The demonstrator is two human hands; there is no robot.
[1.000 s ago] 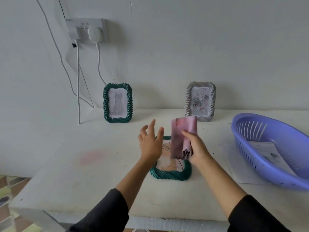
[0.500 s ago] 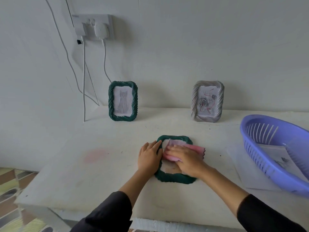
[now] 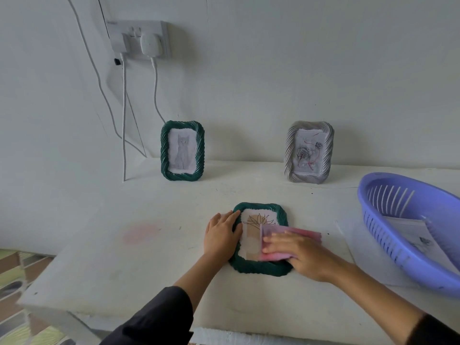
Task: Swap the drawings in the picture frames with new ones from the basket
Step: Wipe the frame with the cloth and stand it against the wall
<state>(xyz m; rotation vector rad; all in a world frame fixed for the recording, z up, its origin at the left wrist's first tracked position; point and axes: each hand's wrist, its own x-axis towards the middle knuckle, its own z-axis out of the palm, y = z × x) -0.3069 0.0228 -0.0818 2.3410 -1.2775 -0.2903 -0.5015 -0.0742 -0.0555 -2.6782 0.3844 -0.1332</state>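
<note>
A dark green picture frame lies flat on the white table in front of me, holding a flower drawing. My left hand rests flat on the frame's left edge. My right hand presses a folded pink cloth onto the frame's glass on its right side. Against the wall stand a green frame with a cat drawing and a grey frame with a rose drawing. A purple basket at the right holds paper drawings.
A sheet of paper lies under the basket's near side. A wall socket with white cables hangs above the table's back left. A faint pink stain marks the table at the left. The table's front edge is close to me.
My right hand brought the pink cloth down from the air onto the lying frame and slid it rightward across the glass. My left hand dropped onto the frame's left edge.
</note>
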